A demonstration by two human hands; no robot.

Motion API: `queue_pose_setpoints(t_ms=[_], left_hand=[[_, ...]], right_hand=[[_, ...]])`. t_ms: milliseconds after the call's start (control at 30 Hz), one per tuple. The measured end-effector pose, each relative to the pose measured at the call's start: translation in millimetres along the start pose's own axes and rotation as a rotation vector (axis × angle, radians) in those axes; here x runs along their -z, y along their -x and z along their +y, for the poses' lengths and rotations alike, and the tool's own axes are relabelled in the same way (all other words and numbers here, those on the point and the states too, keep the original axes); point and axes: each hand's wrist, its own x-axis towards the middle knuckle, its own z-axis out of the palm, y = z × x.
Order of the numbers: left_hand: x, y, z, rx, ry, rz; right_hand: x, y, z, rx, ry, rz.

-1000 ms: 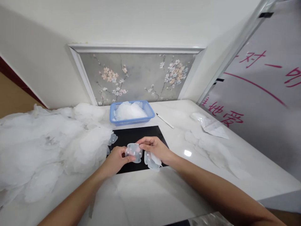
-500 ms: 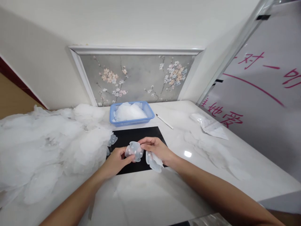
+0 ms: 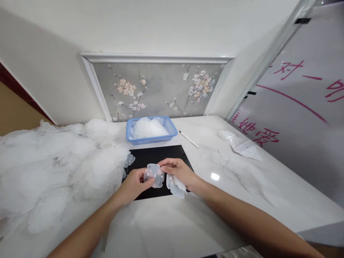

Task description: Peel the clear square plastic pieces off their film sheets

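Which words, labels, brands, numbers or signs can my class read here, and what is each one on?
"对一": upper line, red marker, on the whiteboard; a further character is cut off at the picture's right edge.
"她爱": lower line, same whiteboard; the character before it is partly cut off.
Dark marking on the blue plastic basket: too small to read.

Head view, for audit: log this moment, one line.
left hand: pinches translucent dotted sheet; right hand: touches its edge, holds similar sheets; beneath: black rectangular mat
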Motion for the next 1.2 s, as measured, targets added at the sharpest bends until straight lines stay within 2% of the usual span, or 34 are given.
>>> queue_pose_setpoints(t_ms=[267,533,600,733,800,867,967,1067,1200], left_hand=[[1.3,2.8,7.4,-0.009,-0.117,-0.026],[9.5,5.7,9.5,-0.04,-0.184,-0.128],[18.0,6.1,8.3,-0.055,-0.076,-0.066],[35.4,7.2,10.6,-0.086,0.425,0.302],[37.8,6.5,11.8,-0.112,0.654,0.381],[33.9,3.9,10.7,-0.105,0.793,0.391],[21.5,-2.6,4.8,-0.06,0.881,0.376],[12.4,-8.2,-2.9,-0.025,0.87,0.363],[13.6,-9.7,-9.2,-0.025,0.813,0.306]], right_hand=[[1.0,-0.3,-0.5,-0.007,-0.025,0.016],[0.4,2.3,-4.8,-0.012,-0.027,0.017],[1.5,3.2,-6.9,-0.016,-0.035,0.031],[7.6,3.1,-9.1,-0.028,-0.014,0.031],[11.4,1.9,-8.9,-0.049,0.018,0.018],[14.7,0.4,-8.2,-0.08,0.051,0.003],[17.6,-1.1,-6.9,-0.105,0.086,-0.017],[19.1,-1.6,-6.2,-0.11,0.127,-0.018],[22.9,-1.9,-6.4,-0.108,0.18,-0.015]])
